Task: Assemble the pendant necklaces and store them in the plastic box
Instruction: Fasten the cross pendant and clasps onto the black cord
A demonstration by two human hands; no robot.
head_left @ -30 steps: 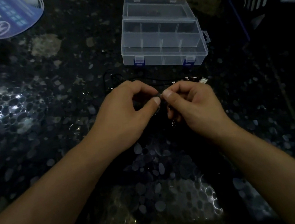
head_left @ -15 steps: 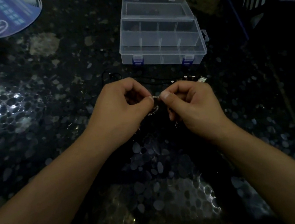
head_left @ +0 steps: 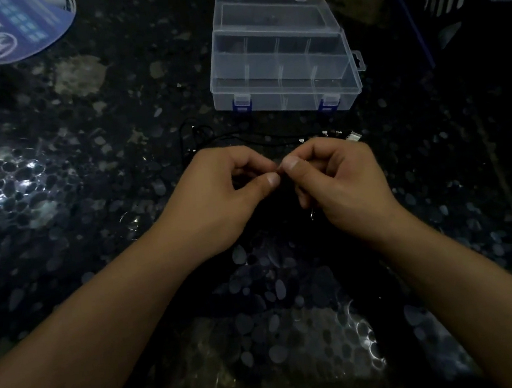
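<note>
Hands met over a dark speckled tabletop (head_left: 54,186) in dim light. Left hand (head_left: 216,198) had thumb and curled fingers pinched together on a tiny necklace part, too small to identify. Right hand (head_left: 340,180) pinched likewise, tips touching the left's. Black cord (head_left: 241,136) lay just beyond them. Clear plastic box (head_left: 280,58) stood farther back, lid open.

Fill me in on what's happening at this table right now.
A person is working on a necklace over a dark speckled table. The left hand and right hand meet fingertip to fingertip, each pinching a small piece too dim to make out. Thin black cords lie on the table just beyond the hands. Behind them sits the clear plastic box, its lid open, its dividers visible; whether anything is inside is unclear.
</note>
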